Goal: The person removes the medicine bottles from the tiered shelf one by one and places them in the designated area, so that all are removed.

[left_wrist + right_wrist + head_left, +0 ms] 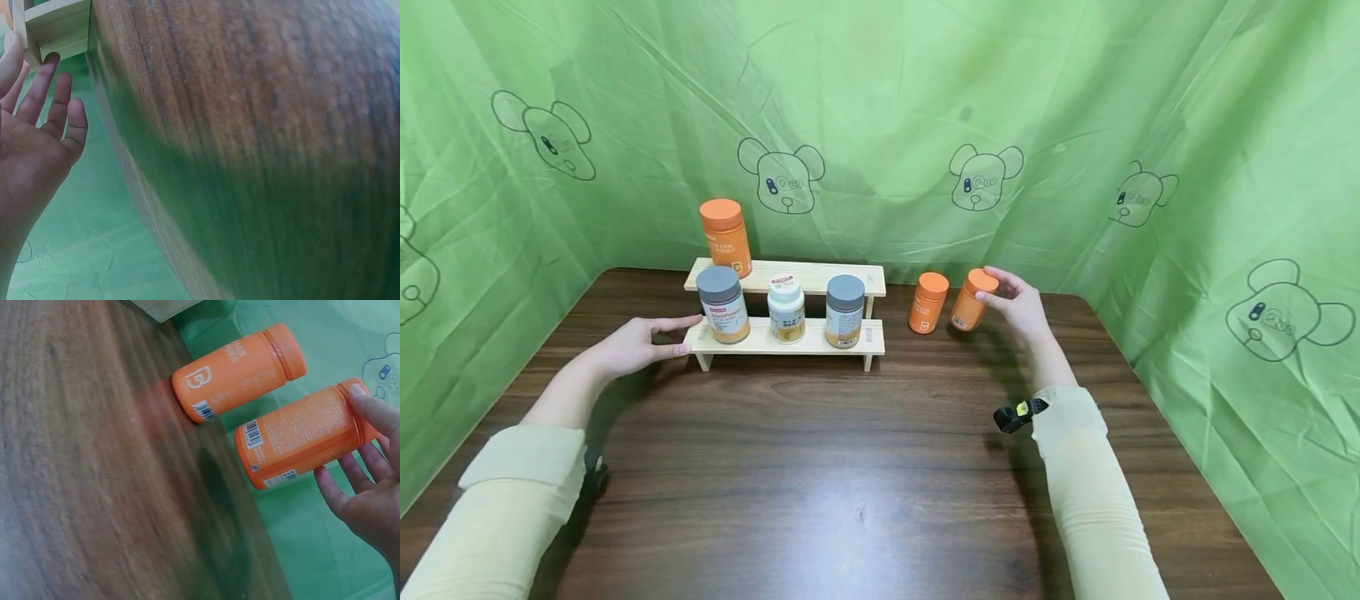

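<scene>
My right hand (1024,315) grips an orange bottle (968,302) by its cap, thumb on the near side and fingers behind. That bottle leans a little; I cannot tell whether its base touches the table. Just left of it another orange bottle (928,303) stands upright. My left hand (628,346) is at the left end of a two-tier wooden rack (808,336), its extended thumb and fingers touching the lower board. On the lower tier stand a grey-capped jar (724,305), a white bottle (786,310) and a second grey-capped jar (845,312). The upper tier holds an orange bottle (726,237).
The dark wooden table (820,467) spreads out in front of the rack. Green cloth (887,100) with mouse-head drawings hangs behind it and along both sides. A black wrist camera (1018,415) sits at the right cuff.
</scene>
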A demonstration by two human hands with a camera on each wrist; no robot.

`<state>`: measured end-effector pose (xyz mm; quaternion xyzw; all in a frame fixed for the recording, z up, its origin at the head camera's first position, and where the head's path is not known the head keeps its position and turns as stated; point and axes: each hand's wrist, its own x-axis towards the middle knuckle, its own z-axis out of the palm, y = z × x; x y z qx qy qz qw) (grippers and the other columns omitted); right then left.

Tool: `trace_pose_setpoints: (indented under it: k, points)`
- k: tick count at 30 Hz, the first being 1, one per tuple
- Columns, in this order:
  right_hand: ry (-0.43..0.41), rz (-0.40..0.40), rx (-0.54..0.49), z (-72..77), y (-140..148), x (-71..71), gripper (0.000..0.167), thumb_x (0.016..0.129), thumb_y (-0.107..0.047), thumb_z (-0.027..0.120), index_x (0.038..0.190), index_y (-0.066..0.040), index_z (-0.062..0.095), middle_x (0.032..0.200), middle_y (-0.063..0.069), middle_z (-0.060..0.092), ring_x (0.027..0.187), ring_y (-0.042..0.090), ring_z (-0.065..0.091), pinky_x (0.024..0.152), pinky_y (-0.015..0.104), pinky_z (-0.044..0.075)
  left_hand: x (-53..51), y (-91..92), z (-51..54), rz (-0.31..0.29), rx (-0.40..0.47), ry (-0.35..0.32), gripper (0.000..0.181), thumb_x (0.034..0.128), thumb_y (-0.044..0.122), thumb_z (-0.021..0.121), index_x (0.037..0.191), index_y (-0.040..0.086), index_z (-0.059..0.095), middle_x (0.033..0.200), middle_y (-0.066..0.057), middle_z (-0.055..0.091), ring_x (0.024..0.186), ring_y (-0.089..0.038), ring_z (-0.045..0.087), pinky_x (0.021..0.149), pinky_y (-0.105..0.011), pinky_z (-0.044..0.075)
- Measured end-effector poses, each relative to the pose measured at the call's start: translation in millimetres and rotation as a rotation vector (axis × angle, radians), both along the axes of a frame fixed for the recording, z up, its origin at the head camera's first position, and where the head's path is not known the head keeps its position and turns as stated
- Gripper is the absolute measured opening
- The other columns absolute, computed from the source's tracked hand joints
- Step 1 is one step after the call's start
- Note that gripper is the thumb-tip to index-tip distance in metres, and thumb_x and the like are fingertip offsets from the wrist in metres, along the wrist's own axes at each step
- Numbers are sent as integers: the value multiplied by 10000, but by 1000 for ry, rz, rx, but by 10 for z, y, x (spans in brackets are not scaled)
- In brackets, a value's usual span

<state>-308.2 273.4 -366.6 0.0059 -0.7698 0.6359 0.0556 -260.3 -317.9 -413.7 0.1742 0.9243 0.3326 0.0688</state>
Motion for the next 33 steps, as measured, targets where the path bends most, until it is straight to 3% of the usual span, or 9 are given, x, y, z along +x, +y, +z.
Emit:
trace_pose_setpoints:
  k: [7, 14, 20, 26, 33]
  points:
    - [-8, -52, -39, -194, -1, -94, 564, 785, -86, 766, 1311, -93, 563, 1214, 35, 602, 1036, 94, 551, 854, 210, 444, 7, 8, 5, 1, -3, -1, 585, 894, 320, 652, 1409, 123, 456, 1335, -254, 491, 1254, -444, 406, 993, -599, 310]
    - [31, -82, -19, -414, 14, -155, 572, 788, -129, 771, 1320, -115, 561, 1296, 98, 568, 1101, 111, 533, 858, 182, 451, 7, 17, 3, 4, 4, -5, 589, 893, 320, 652, 1410, 119, 453, 1336, -253, 490, 1258, -444, 401, 999, -599, 304]
    - [36, -77, -22, -374, -69, -85, 572, 804, -89, 750, 1334, -70, 536, 1338, 159, 531, 1141, 153, 504, 815, 163, 464, -7, 4, -30, 13, 19, -17, 594, 889, 306, 660, 1411, 115, 450, 1348, -237, 487, 1274, -429, 386, 1011, -593, 296]
    - [59, -102, 8, -478, -78, -161, 566, 790, -154, 772, 1315, -123, 564, 1275, 114, 569, 1094, 125, 524, 840, 182, 455, 4, 14, -5, 7, 26, -18, 595, 891, 325, 655, 1411, 120, 452, 1321, -241, 515, 1260, -425, 403, 1000, -584, 311]
    - [33, -99, -12, -432, -97, -145, 571, 791, -94, 762, 1321, -81, 549, 1271, 157, 558, 1084, 154, 523, 809, 176, 449, 9, 9, 3, 9, 17, -1, 589, 889, 325, 657, 1407, 123, 460, 1319, -243, 515, 1256, -429, 407, 997, -583, 314]
